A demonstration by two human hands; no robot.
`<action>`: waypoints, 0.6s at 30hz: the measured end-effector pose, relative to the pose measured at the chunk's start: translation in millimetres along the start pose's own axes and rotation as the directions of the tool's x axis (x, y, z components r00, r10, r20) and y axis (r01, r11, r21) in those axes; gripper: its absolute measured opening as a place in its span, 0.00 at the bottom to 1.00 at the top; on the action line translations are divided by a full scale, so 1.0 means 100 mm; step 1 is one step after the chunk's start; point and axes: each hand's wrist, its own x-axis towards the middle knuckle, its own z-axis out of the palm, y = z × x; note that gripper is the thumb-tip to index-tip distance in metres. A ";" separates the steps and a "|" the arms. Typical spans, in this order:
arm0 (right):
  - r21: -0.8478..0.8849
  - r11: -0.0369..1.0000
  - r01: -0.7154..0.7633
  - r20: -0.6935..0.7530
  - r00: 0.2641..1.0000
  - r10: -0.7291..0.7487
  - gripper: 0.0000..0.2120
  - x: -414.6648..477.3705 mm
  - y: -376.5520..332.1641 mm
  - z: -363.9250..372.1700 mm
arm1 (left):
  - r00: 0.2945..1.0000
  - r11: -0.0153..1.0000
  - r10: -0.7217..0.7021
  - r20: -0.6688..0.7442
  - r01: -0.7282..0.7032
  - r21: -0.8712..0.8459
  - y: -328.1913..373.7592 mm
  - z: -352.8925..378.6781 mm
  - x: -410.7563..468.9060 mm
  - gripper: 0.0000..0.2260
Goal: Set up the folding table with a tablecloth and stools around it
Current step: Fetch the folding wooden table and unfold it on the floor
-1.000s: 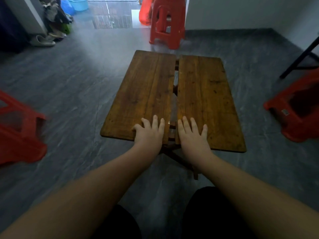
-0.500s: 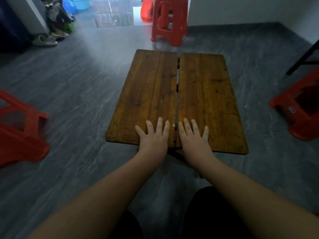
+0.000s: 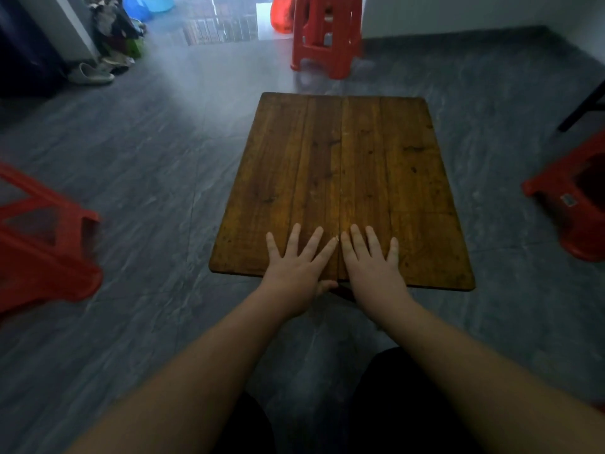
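A low brown wooden folding table (image 3: 343, 165) stands on the grey floor in front of me, its two halves lying flat and closed together along the middle seam. My left hand (image 3: 298, 267) and my right hand (image 3: 370, 263) rest flat on the near edge, one on each side of the seam, fingers spread, holding nothing. Three red plastic stools are around it: a stool (image 3: 324, 34) upright beyond the far edge, a stool (image 3: 42, 237) tipped over at the left, a stool (image 3: 573, 198) on its side at the right. No tablecloth is in view.
Shoes and a pile of clutter (image 3: 111, 44) lie at the back left beside a dark cabinet. A black metal leg (image 3: 582, 106) slants in at the right edge. A red bag (image 3: 281, 11) sits by the doorway behind the far stool. My dark-clad knees are below.
The gap between the two table halves has closed and the top now lies flat. Both hands stayed pressed on the near edge, fingers spread wider.
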 end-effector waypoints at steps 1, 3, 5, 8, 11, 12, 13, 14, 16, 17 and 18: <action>-0.008 1.000 -0.003 -0.001 1.000 0.003 0.45 0.00 0.00 0.01 | 1.000 1.000 -0.003 -0.009 0.003 0.006 0.01 0.00 0.00 0.35; -0.016 1.000 -0.006 0.003 1.000 0.006 0.45 0.01 0.00 0.02 | 1.000 1.000 -0.010 -0.025 0.011 0.012 0.02 0.00 0.00 0.35; -0.020 1.000 -0.001 0.010 1.000 0.001 0.44 0.00 0.00 0.01 | 0.999 1.000 -0.012 -0.034 0.012 0.012 0.02 0.00 0.00 0.35; -0.009 1.000 0.029 0.025 0.999 -0.029 0.43 -0.01 0.03 -0.03 | 0.999 1.000 -0.009 -0.048 0.009 0.003 0.02 0.03 0.00 0.35; 0.021 0.998 0.062 0.024 0.998 -0.062 0.43 -0.04 0.09 -0.03 | 0.998 1.000 -0.007 -0.056 0.007 -0.005 0.01 0.05 0.03 0.35; 0.035 0.997 0.074 0.018 0.997 -0.074 0.43 -0.04 0.12 -0.03 | 0.998 1.000 -0.005 -0.059 0.005 -0.003 0.01 0.05 0.03 0.35; 0.051 0.995 0.080 0.009 0.997 -0.081 0.43 -0.04 0.14 -0.01 | 0.998 1.000 -0.003 -0.066 0.003 -0.003 0.00 0.06 0.04 0.35; 0.066 0.994 0.084 -0.003 0.996 -0.084 0.43 -0.03 0.16 0.01 | 0.997 1.000 0.000 -0.074 0.000 -0.001 0.00 0.07 0.06 0.35; 0.084 0.993 0.087 -0.007 0.996 -0.087 0.42 -0.01 0.18 0.01 | 0.998 1.000 0.006 -0.068 -0.006 0.006 -0.01 0.07 0.08 0.35; 0.086 0.992 0.090 0.003 0.996 -0.091 0.42 0.00 0.19 0.00 | 0.999 1.000 0.004 -0.052 -0.004 0.002 -0.02 0.06 0.10 0.35; 0.089 0.992 0.092 0.016 0.996 -0.093 0.41 0.01 0.19 -0.02 | 1.000 1.000 0.001 -0.030 -0.001 -0.003 -0.02 0.04 0.11 0.35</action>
